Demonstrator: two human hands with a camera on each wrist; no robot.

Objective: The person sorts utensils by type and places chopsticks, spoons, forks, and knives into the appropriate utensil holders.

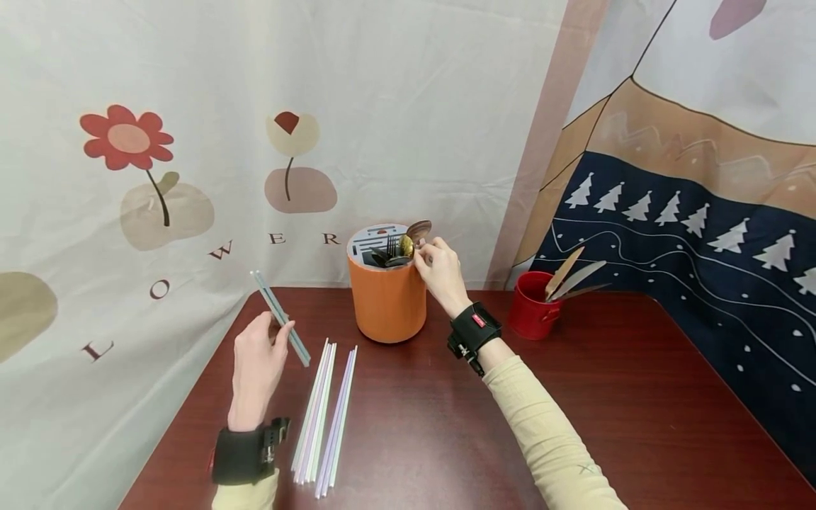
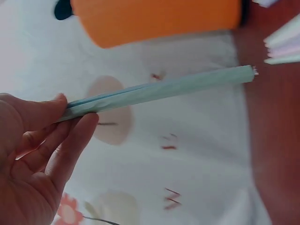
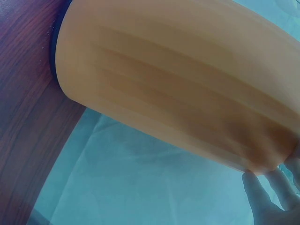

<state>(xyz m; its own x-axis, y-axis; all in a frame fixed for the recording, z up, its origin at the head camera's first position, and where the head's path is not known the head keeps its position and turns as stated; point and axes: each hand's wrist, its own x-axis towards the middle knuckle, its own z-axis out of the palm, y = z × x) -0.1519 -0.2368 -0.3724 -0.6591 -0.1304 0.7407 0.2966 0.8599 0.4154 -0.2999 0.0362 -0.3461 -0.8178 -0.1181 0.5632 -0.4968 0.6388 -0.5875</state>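
Observation:
My left hand (image 1: 258, 358) pinches a pair of thin pale blue-green sticks (image 2: 159, 93), which look like straws, between thumb and fingertips. They slant above the left side of the table. At the rim of an orange cylindrical holder (image 1: 389, 304), my right hand (image 1: 441, 273) pinches a brown metal spoon (image 1: 419, 229) just below its bowl. The spoon's lower part is hidden by the hand and rim. A fork (image 1: 392, 245), a gold spoon (image 1: 406, 246) and dark utensils stick out of the holder's top. In the right wrist view, fingertips (image 3: 251, 180) lie along the holder's top edge.
Several long pastel sticks (image 1: 324, 411) lie in two loose groups on the dark red table (image 1: 446, 439), between the forearms. To the right stands a red cup (image 1: 528, 312) with several knives (image 1: 576, 280) leaning out. A printed cloth (image 1: 408, 106) hangs right behind the table.

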